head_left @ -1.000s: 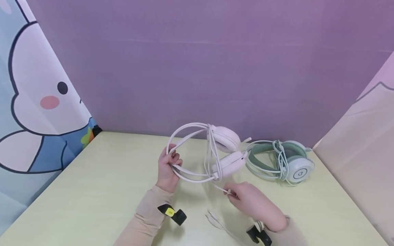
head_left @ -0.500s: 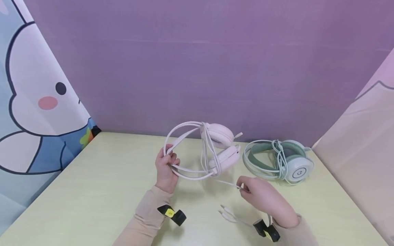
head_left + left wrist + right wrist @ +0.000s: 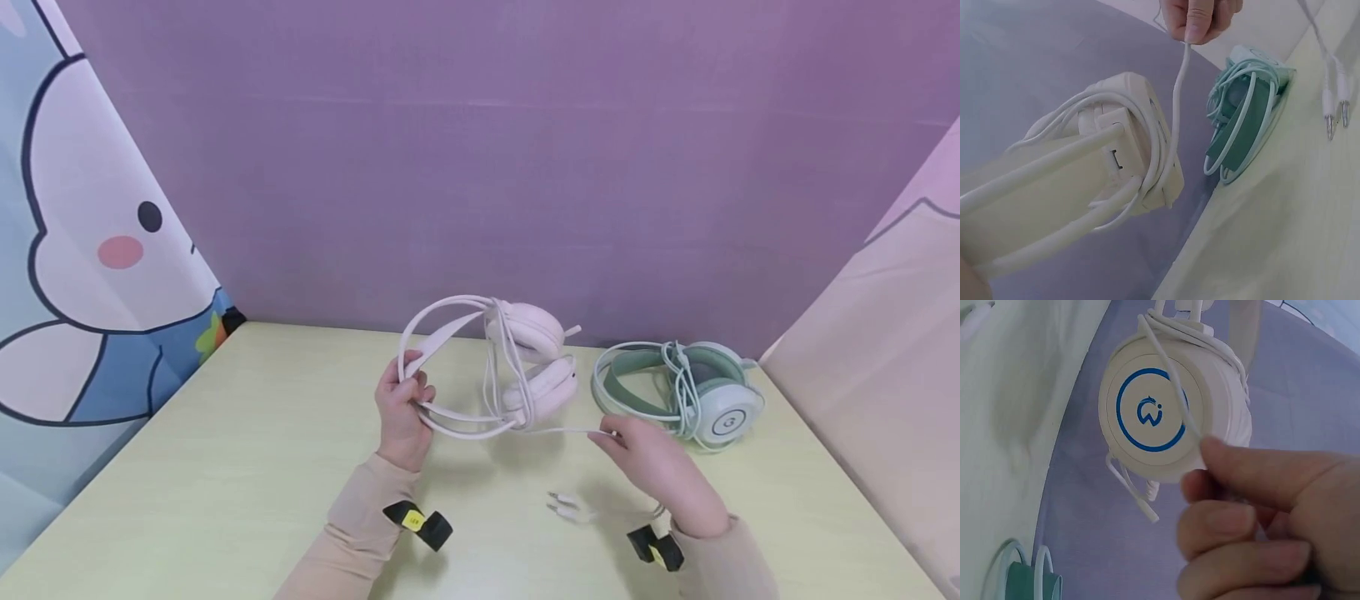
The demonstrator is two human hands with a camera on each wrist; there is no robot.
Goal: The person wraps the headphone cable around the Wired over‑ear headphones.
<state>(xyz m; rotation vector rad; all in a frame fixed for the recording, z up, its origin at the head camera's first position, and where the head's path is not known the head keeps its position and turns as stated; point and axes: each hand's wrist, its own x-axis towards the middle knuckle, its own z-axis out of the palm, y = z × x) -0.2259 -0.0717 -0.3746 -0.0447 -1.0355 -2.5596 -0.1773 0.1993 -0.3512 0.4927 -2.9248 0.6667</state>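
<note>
My left hand (image 3: 403, 417) grips the headband of white headphones (image 3: 551, 392), holding them raised over the table with the ear cups toward the right. Several turns of white cable (image 3: 1154, 137) wrap around the band ends beside the cups. Between thumb and fingers, my right hand (image 3: 660, 471) pinches a stretch of this cable, drawn out almost straight from the headphones. Two slim metal-tipped plugs (image 3: 567, 507) dangle below the right hand. In the right wrist view, one ear cup (image 3: 1141, 425) shows a blue ring and logo, with a short microphone boom (image 3: 1138, 500) beneath.
Green-and-white headphones (image 3: 727, 412), their cable bundled around them, lie on the pale yellow table (image 3: 225, 467) at the back right, just behind my right hand. A purple backdrop (image 3: 480, 167) rises at the table's rear edge, with printed cloth (image 3: 97, 192) on the left.
My right hand has moved right and slightly away from me, pulling out a longer stretch of cable. The plugs have shifted right with it. The white headphones have drifted slightly left.
</note>
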